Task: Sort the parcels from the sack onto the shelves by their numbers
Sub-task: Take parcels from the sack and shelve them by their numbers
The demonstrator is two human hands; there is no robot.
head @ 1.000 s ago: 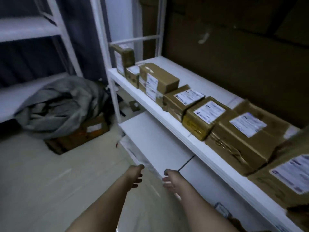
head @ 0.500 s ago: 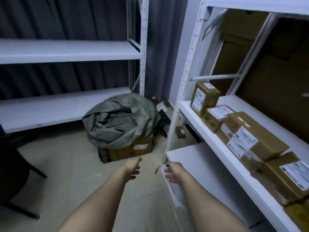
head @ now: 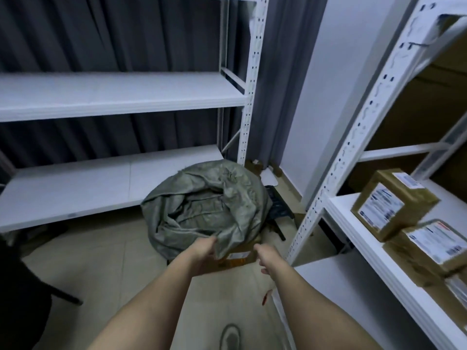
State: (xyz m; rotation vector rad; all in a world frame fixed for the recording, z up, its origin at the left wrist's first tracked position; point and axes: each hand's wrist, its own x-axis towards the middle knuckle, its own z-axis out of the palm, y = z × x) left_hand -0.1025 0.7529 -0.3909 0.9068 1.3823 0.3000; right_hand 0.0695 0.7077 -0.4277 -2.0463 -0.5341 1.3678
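Slumping on the floor in the corner between the two racks, the grey-green sack (head: pixel 206 208) lay crumpled over a brown cardboard box (head: pixel 237 257), whose labelled front edge showed just below the sack's near rim. The left hand (head: pixel 204 251) met that rim, its fingers hidden under the fold of cloth, so whether they gripped the fabric or only pushed beneath it could not be told. The right hand (head: pixel 264 255) hung just beside the box's right corner, fingers loosely curled downward and holding nothing. Both forearms reached straight forward from the bottom of the view, nearly parallel, with bare floor (head: pixel 106 261) between and to the left of them. To the left, the left rack (head: pixel 121 97) showed two long white boards, its lower board's front edge ending right behind the sack. To the right, the perforated upright of the right rack (head: pixel 338 178) stood close to the right hand, leaving only a narrow strip of floor between post and box. On that rack's middle board sat taped brown parcels (head: pixel 391 200) with white labels, lined along the front edge; the label print was too blurred to read. Dark curtains (head: pixel 126 34) hung behind the left rack, and a dark object stood at the far left edge.
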